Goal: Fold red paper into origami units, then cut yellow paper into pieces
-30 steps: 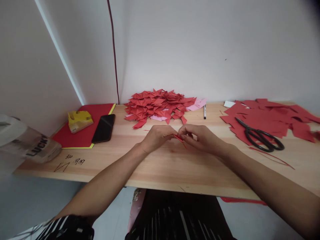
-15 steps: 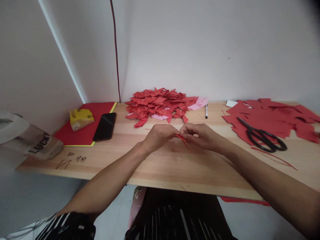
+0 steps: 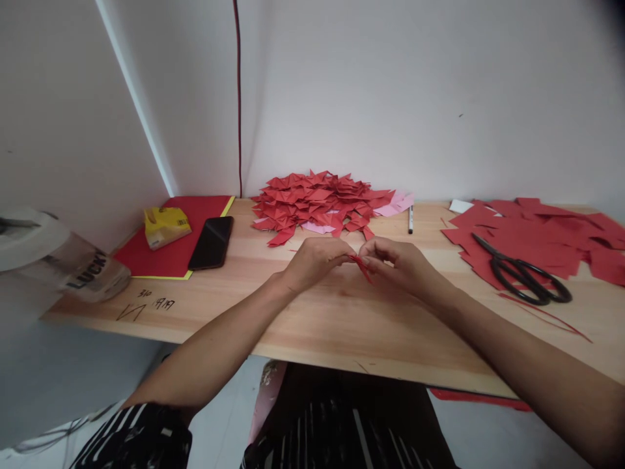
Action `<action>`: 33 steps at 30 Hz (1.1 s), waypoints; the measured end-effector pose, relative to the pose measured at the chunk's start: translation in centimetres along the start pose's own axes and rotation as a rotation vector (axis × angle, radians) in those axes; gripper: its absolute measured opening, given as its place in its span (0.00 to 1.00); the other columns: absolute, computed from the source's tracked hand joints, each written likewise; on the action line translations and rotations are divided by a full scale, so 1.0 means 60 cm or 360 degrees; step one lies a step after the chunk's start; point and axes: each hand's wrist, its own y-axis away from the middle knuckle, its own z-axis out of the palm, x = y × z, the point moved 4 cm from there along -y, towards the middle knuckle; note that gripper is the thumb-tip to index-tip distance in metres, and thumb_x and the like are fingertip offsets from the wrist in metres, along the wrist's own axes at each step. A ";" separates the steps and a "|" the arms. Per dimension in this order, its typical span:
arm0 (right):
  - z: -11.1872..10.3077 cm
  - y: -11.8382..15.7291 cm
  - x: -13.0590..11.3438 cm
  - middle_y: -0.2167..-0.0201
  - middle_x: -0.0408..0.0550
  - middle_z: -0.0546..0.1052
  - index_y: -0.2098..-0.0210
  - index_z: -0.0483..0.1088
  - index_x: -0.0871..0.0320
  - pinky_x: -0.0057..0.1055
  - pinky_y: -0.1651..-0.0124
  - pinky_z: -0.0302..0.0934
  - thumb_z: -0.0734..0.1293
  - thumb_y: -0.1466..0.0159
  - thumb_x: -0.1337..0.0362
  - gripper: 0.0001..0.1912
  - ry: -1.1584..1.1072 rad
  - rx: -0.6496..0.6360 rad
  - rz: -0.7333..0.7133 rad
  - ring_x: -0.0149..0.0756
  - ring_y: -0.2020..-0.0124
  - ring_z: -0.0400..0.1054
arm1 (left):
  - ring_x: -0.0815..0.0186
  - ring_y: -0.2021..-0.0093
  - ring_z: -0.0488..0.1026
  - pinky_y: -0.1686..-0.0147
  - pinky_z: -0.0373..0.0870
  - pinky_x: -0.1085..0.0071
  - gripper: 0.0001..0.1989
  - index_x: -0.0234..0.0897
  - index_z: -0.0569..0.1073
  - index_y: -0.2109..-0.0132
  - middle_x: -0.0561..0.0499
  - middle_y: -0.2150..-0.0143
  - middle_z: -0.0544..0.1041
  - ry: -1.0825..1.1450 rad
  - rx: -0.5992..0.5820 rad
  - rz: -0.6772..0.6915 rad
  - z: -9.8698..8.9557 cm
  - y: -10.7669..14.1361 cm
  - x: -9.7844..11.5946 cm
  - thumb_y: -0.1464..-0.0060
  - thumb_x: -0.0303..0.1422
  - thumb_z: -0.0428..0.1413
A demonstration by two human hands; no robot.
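Your left hand [image 3: 316,260] and right hand [image 3: 398,264] are both pinching a small red paper piece [image 3: 362,264] — it sits between their fingertips, nearer you than the red paper pile [image 3: 312,205] — though its folds seem too small to make out.

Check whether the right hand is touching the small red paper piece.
Touching. The head view shows the right hand pinching the red paper piece, no gap between.
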 end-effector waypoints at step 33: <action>0.012 -0.006 0.020 0.79 0.40 0.68 0.69 0.65 0.57 0.27 0.75 0.49 0.64 0.40 0.59 0.08 -0.0210 -0.0125 0.0178 0.29 0.78 0.57 | 0.70 0.72 0.69 0.70 0.60 0.75 0.08 0.34 0.77 0.70 0.53 0.75 0.75 0.0427 -0.0135 -0.0293 0.019 0.001 -0.017 0.44 0.28 0.56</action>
